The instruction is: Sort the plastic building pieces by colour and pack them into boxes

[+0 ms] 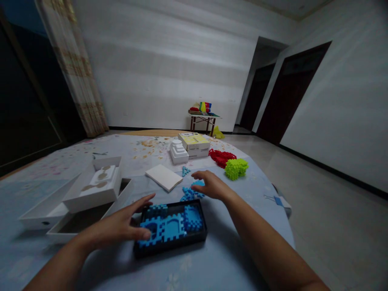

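In front of me a shallow black box (pixel 171 243) holds several blue interlocking blocks (pixel 174 228) with toothed edges. My left hand (pixel 125 222) is at the box's left side, fingers apart, its thumb over the blocks inside. Past the box's far edge, my right hand (pixel 212 185) is held with thumb and fingers apart, beside loose blue blocks (pixel 189 194) on the cloth. Whether its fingertips touch them I cannot tell. A small lighter blue piece (pixel 186 171) lies just beyond.
White box parts (pixel 93 190) are stacked at the left. A flat white box (pixel 164 177) lies mid-table, with a white stepped object (pixel 178 152) and a yellow-and-white box (pixel 194 144) behind. Lime-green blocks (pixel 235 168) and a red heap (pixel 222 157) sit near the right edge.
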Tool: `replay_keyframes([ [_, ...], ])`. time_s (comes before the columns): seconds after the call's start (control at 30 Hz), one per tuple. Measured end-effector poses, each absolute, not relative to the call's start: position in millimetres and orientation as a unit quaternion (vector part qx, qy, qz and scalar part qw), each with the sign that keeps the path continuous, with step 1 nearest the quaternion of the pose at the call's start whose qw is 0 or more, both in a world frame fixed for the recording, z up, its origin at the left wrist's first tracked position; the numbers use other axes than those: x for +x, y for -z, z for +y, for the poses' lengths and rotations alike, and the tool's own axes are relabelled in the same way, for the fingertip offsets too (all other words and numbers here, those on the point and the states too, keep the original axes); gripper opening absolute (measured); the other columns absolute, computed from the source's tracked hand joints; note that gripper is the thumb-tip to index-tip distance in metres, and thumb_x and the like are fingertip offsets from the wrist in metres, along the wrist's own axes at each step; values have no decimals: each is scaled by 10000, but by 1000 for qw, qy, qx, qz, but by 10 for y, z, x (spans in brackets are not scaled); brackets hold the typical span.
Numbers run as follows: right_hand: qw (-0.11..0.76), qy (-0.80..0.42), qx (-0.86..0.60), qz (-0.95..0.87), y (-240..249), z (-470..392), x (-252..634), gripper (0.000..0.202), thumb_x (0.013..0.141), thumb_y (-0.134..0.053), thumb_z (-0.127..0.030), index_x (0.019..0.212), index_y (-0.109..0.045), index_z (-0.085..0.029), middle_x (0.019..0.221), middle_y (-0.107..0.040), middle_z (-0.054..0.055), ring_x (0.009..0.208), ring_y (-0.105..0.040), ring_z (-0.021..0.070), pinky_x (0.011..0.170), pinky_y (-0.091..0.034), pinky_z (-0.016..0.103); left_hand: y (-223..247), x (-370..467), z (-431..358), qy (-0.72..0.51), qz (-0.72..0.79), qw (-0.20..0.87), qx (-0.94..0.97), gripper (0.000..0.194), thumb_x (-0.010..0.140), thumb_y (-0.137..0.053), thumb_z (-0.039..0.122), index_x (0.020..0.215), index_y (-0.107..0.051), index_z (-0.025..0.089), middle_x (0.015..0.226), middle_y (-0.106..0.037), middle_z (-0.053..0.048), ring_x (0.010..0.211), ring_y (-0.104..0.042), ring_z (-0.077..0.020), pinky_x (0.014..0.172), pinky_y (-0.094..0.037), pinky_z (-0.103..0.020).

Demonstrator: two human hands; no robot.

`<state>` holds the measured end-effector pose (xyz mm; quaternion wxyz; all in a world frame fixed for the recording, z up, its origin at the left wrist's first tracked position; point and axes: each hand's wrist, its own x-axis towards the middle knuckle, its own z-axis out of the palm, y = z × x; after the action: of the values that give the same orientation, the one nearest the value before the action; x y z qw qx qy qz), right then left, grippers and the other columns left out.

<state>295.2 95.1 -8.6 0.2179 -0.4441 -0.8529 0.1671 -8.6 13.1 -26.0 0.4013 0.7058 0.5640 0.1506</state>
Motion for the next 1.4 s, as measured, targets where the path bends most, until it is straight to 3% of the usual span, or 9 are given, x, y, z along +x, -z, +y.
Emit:
replay_keyframes([
  [0.1, 173, -152, -475, -849, 395, 1188, 3041, 653, 686, -692, -463, 1243, -533, -163, 1256, -541, 149, 1181, -447, 296, 968, -354, 429, 349, -159, 180, -188, 584, 432, 661, 802, 698, -582, 591, 1374, -386, 206, 1375, -480, -107, 1235, -462, -259, 1010, -381, -344],
  [0.2, 133, -156, -467, -860, 648, 1330, 3074, 752, 625, -736, -480, 1275, -508, -178, 1302, -501, 146, 1208, -416, 304, 990, -336, 429, 445, -185, 183, -229, 598, 435, 633, 690, 733, -502, 637, 1290, -503, 230, 1329, -532, -89, 1185, -506, -261, 929, -448, -335],
  [0.37, 130, -145, -445, -874, 698, 1396, 3124, 649, 640, -730, -429, 1207, -572, -156, 1219, -568, 136, 1141, -478, 279, 972, -366, 369, 561, -197, 177, -276, 626, 396, 613, 628, 693, -520, 666, 1173, -611, 272, 1170, -650, -53, 949, -610, -251, 791, -492, -334],
  [0.5, 150, -168, -431, -874, 586, 1380, 3196, 463, 745, -612, -325, 1180, -591, -170, 1166, -622, 99, 1062, -560, 224, 938, -398, 311, 645, -242, 212, -303, 640, 383, 593, 658, 670, -528, 679, 1160, -621, 250, 1068, -694, -58, 721, -595, -195, 679, -489, -313],
  [0.7, 214, -138, -518, -817, 517, 1418, 3343, 406, 818, -452, -193, 1207, -560, -155, 1053, -680, 95, 916, -628, 200, 835, -450, 290, 670, -223, 192, -323, 646, 373, 583, 638, 674, -533, 668, 1133, -636, 237, 1006, -705, -49, 664, -561, -168, 664, -484, -298],
  [1.0, 248, -134, -509, -813, 500, 1454, 3435, 353, 820, -496, -221, 1155, -587, -157, 1041, -678, 88, 908, -625, 200, 835, -457, 316, 576, -156, 139, -307, 648, 355, 600, 615, 687, -531, 655, 1103, -655, 219, 962, -706, -47, 677, -578, -178, 692, -489, -306],
  [1.2, 201, -133, -499, -832, 451, 1403, 3410, 303, 782, -536, -170, 1070, -628, -166, 996, -687, 78, 891, -619, 201, 817, -449, 303, 524, -101, 107, -315, 647, 360, 594, 592, 700, -539, 635, 1092, -661, 209, 968, -705, -51, 709, -584, -184, 704, -481, -304],
  [1.4, 278, -190, -398, -853, 70, 1034, 3102, 325, 836, -524, -236, 1157, -548, -190, 972, -680, 41, 725, -603, 132, 706, -463, 261, 529, -100, 100, -305, 644, 371, 595, 586, 722, -525, 620, 1119, -641, 205, 945, -700, -49, 743, -572, -191, 706, -465, -301],
])
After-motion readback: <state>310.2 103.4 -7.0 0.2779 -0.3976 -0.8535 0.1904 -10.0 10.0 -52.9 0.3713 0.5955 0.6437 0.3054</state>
